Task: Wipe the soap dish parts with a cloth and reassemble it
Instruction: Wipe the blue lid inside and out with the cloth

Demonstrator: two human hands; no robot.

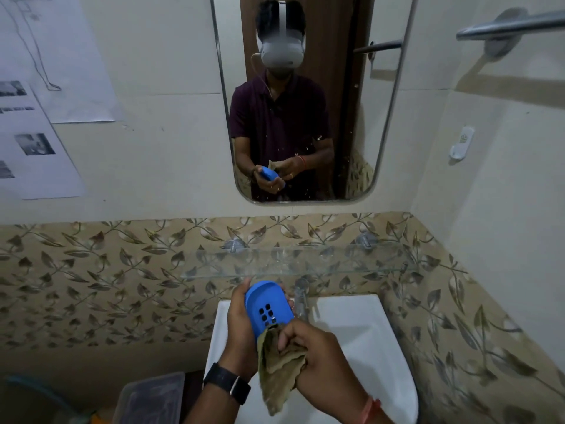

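My left hand (240, 328) grips a blue soap dish part (267, 307) with several square drain holes, tilted up over the sink. My right hand (312, 353) is closed around a bunched olive-brown cloth (279, 371) and presses it against the lower end of the blue part. The loose end of the cloth hangs down between my wrists. The blue part's lower end is hidden by the cloth. No other soap dish part shows in this view.
A white sink (360, 332) lies under my hands, with a chrome tap (301, 298) just behind the blue part. A glass shelf (305, 261) juts out above the tap. A mirror (305, 96) hangs higher up. A clear plastic tub (149, 399) stands lower left.
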